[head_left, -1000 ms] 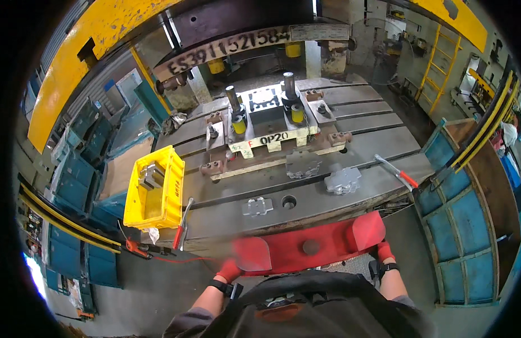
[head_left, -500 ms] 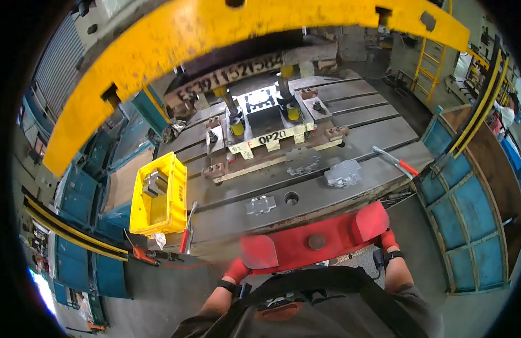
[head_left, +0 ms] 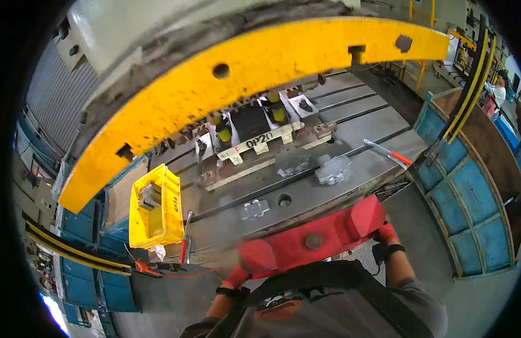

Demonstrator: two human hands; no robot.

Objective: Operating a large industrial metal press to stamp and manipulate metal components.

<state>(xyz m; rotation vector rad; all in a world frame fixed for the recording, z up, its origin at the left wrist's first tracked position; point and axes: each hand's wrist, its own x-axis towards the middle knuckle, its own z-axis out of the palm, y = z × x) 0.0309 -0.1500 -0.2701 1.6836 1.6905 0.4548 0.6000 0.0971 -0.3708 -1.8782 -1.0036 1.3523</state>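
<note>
In front of me stands a red two-hand control box (head_left: pixel 294 245) with a guard at each end and a round dark button in its middle. My left hand (head_left: pixel 236 276), in a red glove, reaches in at the left guard. At the right guard sits my right hand (head_left: pixel 388 232), gloved the same way. The guards hide the fingers of both. Beyond, a yellow press slide (head_left: pixel 255 70) hangs low over the die set (head_left: pixel 255 141), hiding its upper half. Flat stamped metal parts (head_left: pixel 334 170) lie stacked on the press bed (head_left: pixel 238 225), with a single metal part (head_left: pixel 255 209) nearer me.
A yellow crate (head_left: pixel 173 208) with metal blocks stands at the bed's left, beside a red-handled tool (head_left: pixel 184 248). Another red-handled tool (head_left: pixel 398 158) lies at the right. Striped guard posts (head_left: pixel 469 79) and a blue-framed panel (head_left: pixel 463 191) flank the bed; a person (head_left: pixel 496 93) is far right.
The yellow slide has come down over the die set and now covers the upper die. My hands stay at the control box ends, and the view has shifted slightly.
</note>
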